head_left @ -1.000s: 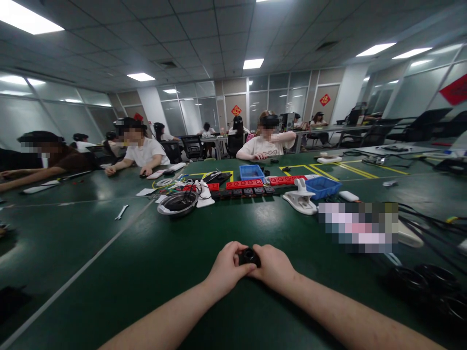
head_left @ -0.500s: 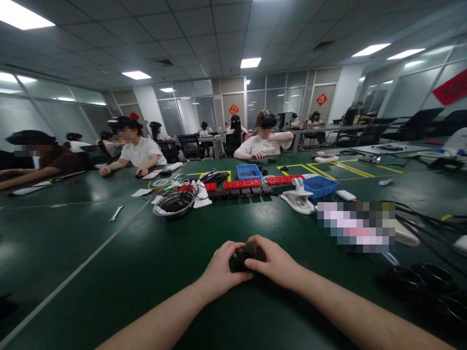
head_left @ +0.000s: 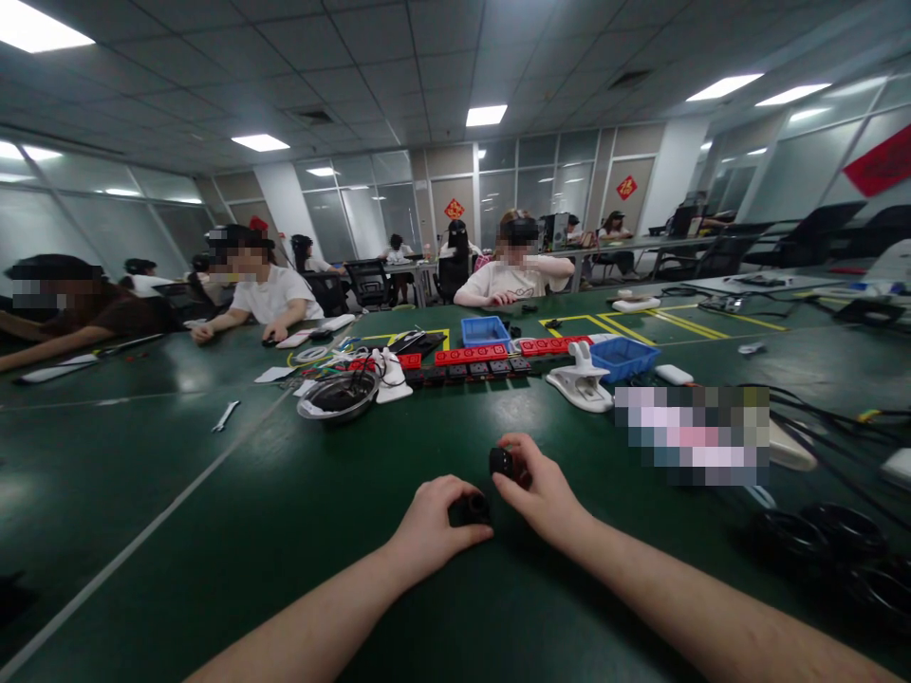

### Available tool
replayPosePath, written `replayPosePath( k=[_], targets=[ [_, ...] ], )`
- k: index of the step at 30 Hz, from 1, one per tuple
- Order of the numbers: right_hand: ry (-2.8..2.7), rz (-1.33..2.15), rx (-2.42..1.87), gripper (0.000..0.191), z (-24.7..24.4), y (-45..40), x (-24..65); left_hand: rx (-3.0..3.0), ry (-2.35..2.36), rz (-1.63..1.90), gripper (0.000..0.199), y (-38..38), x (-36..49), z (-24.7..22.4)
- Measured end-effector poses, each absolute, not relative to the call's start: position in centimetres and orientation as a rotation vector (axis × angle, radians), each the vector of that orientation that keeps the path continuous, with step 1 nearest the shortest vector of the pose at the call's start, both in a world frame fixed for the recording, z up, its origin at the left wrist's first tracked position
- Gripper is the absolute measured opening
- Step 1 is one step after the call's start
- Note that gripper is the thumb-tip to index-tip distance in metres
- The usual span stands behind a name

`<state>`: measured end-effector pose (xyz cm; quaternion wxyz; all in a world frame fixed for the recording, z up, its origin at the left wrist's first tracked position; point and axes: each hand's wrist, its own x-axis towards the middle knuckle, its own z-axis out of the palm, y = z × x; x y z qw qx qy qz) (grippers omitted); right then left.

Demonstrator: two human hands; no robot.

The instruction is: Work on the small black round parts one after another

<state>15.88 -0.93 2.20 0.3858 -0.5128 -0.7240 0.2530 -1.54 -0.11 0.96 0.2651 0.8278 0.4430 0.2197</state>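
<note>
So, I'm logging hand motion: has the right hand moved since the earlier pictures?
Yes: the right hand, holding a small black part, has moved forward, closer to the white clamp.

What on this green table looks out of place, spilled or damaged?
I see no spill or clear damage. Only the wrench looks slightly stray: it lies alone on the left, apart from the loose cables.
</note>
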Motion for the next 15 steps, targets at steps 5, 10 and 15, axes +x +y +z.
replayPosePath(
  k=[5, 10, 15],
  targets=[
    [-1.853, 0.665, -1.303, 0.027, 1.5, 0.0, 16.3, 2.263, 1.205, 0.549, 0.040, -0.1, -1.8, 1.1],
    [-1.839, 0.594, -1.391, 0.027, 0.2, 0.8, 16.4, 2.263, 1.316, 0.550, 0.037, 0.1, -1.7, 1.0],
    [-1.935, 0.512, -1.381, 0.051, -0.7, 1.3, 16.9, 2.258, 1.458, 0.584, 0.037, 0.4, -1.7, 0.7]
  ],
)
